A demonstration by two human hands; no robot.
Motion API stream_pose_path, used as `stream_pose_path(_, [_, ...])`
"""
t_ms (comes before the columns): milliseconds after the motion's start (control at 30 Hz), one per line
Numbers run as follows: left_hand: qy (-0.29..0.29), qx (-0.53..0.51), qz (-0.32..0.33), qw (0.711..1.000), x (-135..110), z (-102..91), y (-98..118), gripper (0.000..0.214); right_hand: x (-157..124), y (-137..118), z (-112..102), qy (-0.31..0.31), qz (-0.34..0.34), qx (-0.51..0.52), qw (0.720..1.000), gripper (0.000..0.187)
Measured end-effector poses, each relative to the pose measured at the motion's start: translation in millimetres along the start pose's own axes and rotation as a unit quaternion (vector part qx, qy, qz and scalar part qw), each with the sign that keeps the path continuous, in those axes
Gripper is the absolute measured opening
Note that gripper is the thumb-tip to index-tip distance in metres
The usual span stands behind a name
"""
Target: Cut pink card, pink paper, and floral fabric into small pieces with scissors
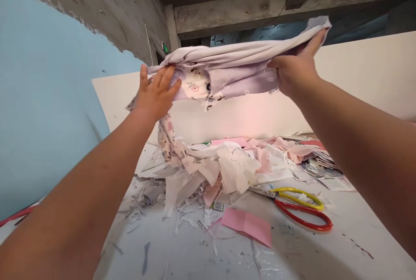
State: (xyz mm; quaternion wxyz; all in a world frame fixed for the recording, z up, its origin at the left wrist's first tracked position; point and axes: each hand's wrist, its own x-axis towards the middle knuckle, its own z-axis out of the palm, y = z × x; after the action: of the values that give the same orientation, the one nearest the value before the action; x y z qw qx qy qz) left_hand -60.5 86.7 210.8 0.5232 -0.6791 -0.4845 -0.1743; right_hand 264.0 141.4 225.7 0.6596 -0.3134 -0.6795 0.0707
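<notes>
lilac and floral cloth (237, 78) raised between left hand (158, 91), fingers spread against it, pinch unclear from here, and right hand (297, 70), thumb and fingers gripping its other end, below the fingers, barcode label (217, 206) amid tabletop (182, 249) scraps (208, 167), print unreadable

The pale, marked tabletop (182, 254) bears a heap of white and pink scraps (238, 167), loose slivers (146, 257), a creased pink sheet (247, 226) and, to its right, scissors (292, 206) with yellow and red handles.
</notes>
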Motion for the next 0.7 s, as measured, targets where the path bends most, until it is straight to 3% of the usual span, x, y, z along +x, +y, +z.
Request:
stream_pose_path(100, [-0.011, 0.018, 0.064, 0.998, -5, 3.2, -9, 0.046, -11, -3, -5, 0.138, 0.04, -0.076, 0.987, 0.117])
stream_pose_path(200, [-0.019, 0.049, 0.052, 0.997, -14, 12.2, -15, 0.039, -21, -6, -9, 0.131, 0.039, -0.23, 0.963, 0.121])
stream_pose_path(333, [-0.019, 0.037, -0.049, 0.998, -22, 26.5, -14, 0.039, -36, 4, -12, 0.05, -0.028, -0.312, 0.948, 0.121])
stream_pose_path(433, [-0.08, 0.009, -0.097, 0.992, -21, 37.3, -7, 0.045, -44, 13, -8, -0.023, -0.026, -0.324, 0.945, 0.118])
stream_pose_path(567, [-0.247, -0.045, -0.163, 0.954, -16, 46.3, 0, 0.038, -44, 25, 2, -0.07, 0.07, -0.416, 0.904, 0.1])
stream_pose_path(633, [-0.277, -0.052, -0.174, 0.944, -17, 47.5, 0, 0.034, -42, 34, 5, -0.114, 0.141, -0.468, 0.865, 0.083])
stream_pose_path(700, [-0.258, -0.052, -0.183, 0.947, -19, 47.8, -2, 0.036, -42, 44, 8, -0.145, 0.179, -0.488, 0.842, 0.062])
